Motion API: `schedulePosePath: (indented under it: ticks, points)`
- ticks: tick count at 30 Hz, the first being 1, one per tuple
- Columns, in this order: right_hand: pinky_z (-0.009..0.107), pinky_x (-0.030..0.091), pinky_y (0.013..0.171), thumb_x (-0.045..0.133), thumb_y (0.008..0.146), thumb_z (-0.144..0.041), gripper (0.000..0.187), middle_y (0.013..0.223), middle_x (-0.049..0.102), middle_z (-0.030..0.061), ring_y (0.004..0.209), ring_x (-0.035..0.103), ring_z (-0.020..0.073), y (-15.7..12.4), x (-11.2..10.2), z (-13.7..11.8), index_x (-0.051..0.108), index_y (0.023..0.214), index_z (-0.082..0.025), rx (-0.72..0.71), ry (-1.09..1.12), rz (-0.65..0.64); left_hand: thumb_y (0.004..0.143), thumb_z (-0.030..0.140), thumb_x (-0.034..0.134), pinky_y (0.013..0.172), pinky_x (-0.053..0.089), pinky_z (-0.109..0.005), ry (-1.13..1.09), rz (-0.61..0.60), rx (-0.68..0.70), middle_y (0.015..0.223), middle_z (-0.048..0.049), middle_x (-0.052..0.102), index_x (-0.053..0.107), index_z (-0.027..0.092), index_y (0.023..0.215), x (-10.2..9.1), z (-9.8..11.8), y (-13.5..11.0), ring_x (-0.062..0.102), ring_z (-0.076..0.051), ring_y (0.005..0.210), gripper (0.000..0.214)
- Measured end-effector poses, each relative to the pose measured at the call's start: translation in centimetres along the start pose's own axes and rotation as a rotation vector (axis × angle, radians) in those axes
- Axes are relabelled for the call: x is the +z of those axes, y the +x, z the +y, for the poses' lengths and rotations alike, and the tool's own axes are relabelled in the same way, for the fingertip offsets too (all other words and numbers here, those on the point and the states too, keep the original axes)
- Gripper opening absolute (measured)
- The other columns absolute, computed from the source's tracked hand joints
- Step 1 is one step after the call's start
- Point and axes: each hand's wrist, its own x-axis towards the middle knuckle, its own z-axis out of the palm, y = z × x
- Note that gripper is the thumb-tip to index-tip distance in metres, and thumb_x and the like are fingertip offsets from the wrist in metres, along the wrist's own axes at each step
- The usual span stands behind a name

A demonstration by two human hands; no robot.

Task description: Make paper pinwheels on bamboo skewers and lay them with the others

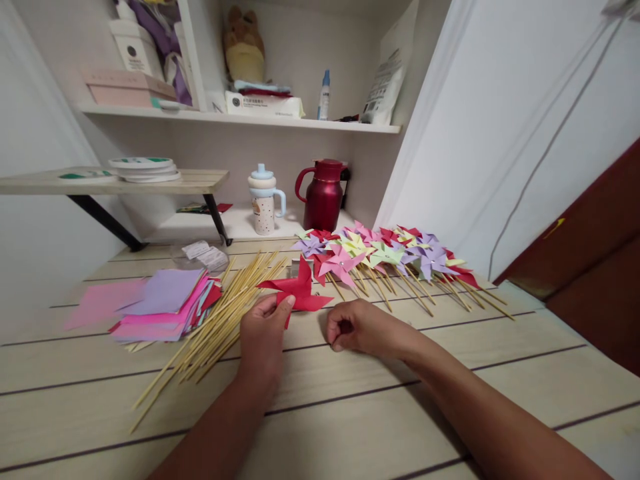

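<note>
Red paper pinwheel (pixel 299 291), mid-frame just above the table (pixel 350 427), looks light and easily creased, best held near its hub, while the left hand (pixel 263 337) pinches its lower edge and the right hand (pixel 357 328) rests curled, contents hidden.

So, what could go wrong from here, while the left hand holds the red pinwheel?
The left hand pinches the red pinwheel only near its lower edge, so the folded paper may crease or unfold. The loose bamboo sticks lie right beside that hand; a sideways move could scatter them. The right hand is curled shut; if it holds something small, which I cannot see, it might slip into a dark seam of the table.
</note>
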Motion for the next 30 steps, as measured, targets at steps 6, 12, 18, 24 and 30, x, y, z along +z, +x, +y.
schedulePosePath:
  ticks: [6,12,18,24,30]
  points:
    - [0.021,0.037,0.056,0.061,0.068,-0.005,0.015,0.062,0.062,-0.0036,0.058,0.052,0.0108,0.1,0.0,0.1,0.068,0.067,-0.018,-0.028,-0.02,0.005,0.068,0.032,0.072,0.056,0.032,-0.022,0.0,0.002,-0.007,0.052,0.0062,0.045,0.057,0.018,0.05,0.0,0.1,0.0,0.038,-0.011,0.056,0.027]
    - [0.022,0.038,0.058,0.06,0.067,-0.003,0.02,0.064,0.065,-0.0026,0.06,0.054,0.012,-0.2,-0.1,-1.0,0.071,0.065,-0.019,-0.068,-0.043,0.036,0.068,0.036,0.073,0.058,0.037,-0.023,-0.001,0.016,-0.015,0.058,0.0053,0.052,0.065,0.017,0.063,-0.1,-0.3,0.3,0.043,-0.011,0.058,0.022]
    - [0.024,0.043,0.063,0.067,0.074,-0.013,0.01,0.07,0.063,-0.0005,0.067,0.056,0.0144,-1.6,-0.8,-4.5,0.07,0.068,-0.019,-0.128,0.162,0.189,0.067,0.037,0.072,0.06,0.04,-0.023,0.006,0.058,0.014,0.063,0.0029,0.057,0.065,0.016,0.064,-0.3,-0.6,0.5,0.047,-0.012,0.063,0.022]
    - [0.029,0.043,0.075,0.071,0.08,-0.021,0.008,0.078,0.067,0.0003,0.076,0.059,0.0162,-1.5,-0.6,-4.9,0.068,0.072,-0.02,-0.231,0.296,0.452,0.069,0.037,0.072,0.064,0.043,-0.025,0.049,0.051,0.051,0.07,0.0007,0.061,0.069,0.017,0.066,-0.3,-0.5,0.3,0.052,-0.015,0.068,0.02]
    - [0.037,0.038,0.098,0.075,0.077,-0.025,0.006,0.104,0.063,0.004,0.107,0.057,0.0223,-0.7,0.3,-4.4,0.073,0.072,-0.023,-0.261,0.286,0.582,0.069,0.035,0.072,0.069,0.043,-0.025,0.12,0.055,0.15,0.08,-0.0012,0.063,0.073,0.019,0.068,0.0,-0.1,0.0,0.054,-0.016,0.074,0.016]
